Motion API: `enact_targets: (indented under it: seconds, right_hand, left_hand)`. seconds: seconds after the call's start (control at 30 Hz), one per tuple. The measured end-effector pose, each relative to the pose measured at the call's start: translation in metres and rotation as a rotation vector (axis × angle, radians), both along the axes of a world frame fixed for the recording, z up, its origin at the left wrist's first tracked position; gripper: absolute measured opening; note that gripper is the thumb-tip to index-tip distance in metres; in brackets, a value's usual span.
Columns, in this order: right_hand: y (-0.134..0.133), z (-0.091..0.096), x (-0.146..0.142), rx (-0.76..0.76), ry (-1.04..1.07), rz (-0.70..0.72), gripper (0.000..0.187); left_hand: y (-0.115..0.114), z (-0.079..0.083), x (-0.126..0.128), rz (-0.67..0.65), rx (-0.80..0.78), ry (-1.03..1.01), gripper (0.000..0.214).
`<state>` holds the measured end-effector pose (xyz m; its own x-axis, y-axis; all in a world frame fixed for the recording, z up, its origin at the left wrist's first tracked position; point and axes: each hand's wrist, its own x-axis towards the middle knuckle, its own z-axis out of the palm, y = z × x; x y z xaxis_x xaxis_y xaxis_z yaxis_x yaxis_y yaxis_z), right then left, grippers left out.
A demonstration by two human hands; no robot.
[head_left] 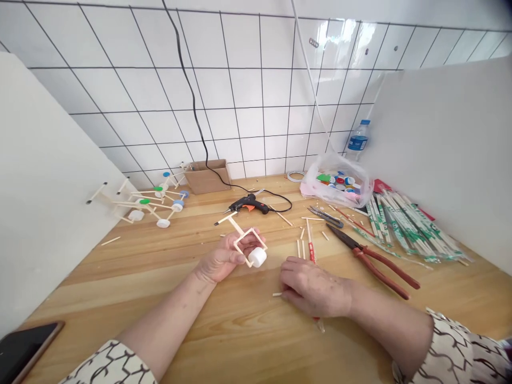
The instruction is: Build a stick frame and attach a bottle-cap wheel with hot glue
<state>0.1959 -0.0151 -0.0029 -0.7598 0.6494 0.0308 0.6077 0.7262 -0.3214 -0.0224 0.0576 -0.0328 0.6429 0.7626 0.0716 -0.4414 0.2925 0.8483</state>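
Observation:
My left hand [224, 260] is closed on a small square frame of wooden sticks [248, 240] with a white bottle cap [257, 257] at its corner and a long stick reaching up to the left. My right hand [314, 290] lies palm down on the wooden table [168, 288], fingers curled over a short stick piece [277, 294]. A red-tipped thin tool [310, 248] runs under this hand. Several cut stick pieces [301, 246] lie just beyond it.
A black glue gun [250, 203] with its cable lies behind the frame. Red-handled pliers [374, 260], small cutters [325, 215], wrapped chopsticks [408, 226], a bag of caps [338, 184], a water bottle [358, 140], a cardboard box [208, 176], finished stick-and-cap models [150, 205], a phone [24, 349] at bottom left.

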Motion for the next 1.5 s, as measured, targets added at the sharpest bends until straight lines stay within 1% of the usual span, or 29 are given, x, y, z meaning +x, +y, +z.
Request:
enact_targets:
  seconds: [0.13,0.27,0.43,0.6,0.7,0.8,0.93,1.07,1.2,1.33,1.4,1.47,1.5]
  right_hand:
    - [0.007,-0.002,0.002,0.045,-0.063,-0.065,0.011]
    - [0.017,0.003,0.008,0.025,-0.100,-0.204,0.011]
    - [0.030,0.005,0.020,-0.046,0.064,-0.411,0.012]
    - [0.039,-0.003,0.029,-0.079,0.196,-0.548,0.012]
    - [0.043,-0.007,0.031,-0.161,0.426,-0.610,0.015]
    - [0.046,-0.009,0.032,-0.289,0.671,-0.618,0.025]
    - [0.050,-0.009,0.033,-0.338,0.732,-0.628,0.027]
    - [0.050,-0.013,0.035,-0.310,0.769,-0.655,0.034]
    - [0.049,-0.018,0.035,-0.252,0.690,-0.639,0.034]
    - [0.046,-0.022,0.031,-0.146,0.557,-0.638,0.035]
    - [0.045,-0.024,0.028,-0.107,0.528,-0.642,0.036]
    - [0.045,-0.025,0.026,-0.095,0.529,-0.647,0.032]
    - [0.045,-0.026,0.026,-0.092,0.534,-0.649,0.027]
  left_hand:
    - [0.001,-0.002,-0.001,-0.015,-0.002,0.002,0.059]
    - [0.001,-0.002,-0.001,-0.031,-0.009,0.012,0.059]
    - [-0.001,0.002,0.000,-0.030,-0.013,0.007,0.058]
    - [-0.004,0.004,0.001,-0.021,-0.016,0.026,0.057]
    - [-0.005,0.006,0.001,-0.018,-0.012,0.025,0.056]
    - [-0.005,0.007,0.002,-0.015,-0.011,0.009,0.053]
    - [-0.004,0.006,0.001,-0.037,-0.003,0.008,0.054]
    - [-0.002,0.004,0.001,-0.056,0.005,0.008,0.054]
    - [-0.001,0.003,0.001,-0.053,-0.008,0.016,0.056]
    - [0.000,0.003,0.001,-0.025,-0.008,0.019,0.055]
    - [0.001,0.002,0.000,-0.011,0.001,0.015,0.055]
    - [0.001,0.002,0.001,-0.007,0.011,0.016,0.054]
    - [0.001,0.002,0.001,-0.007,0.014,0.017,0.054]
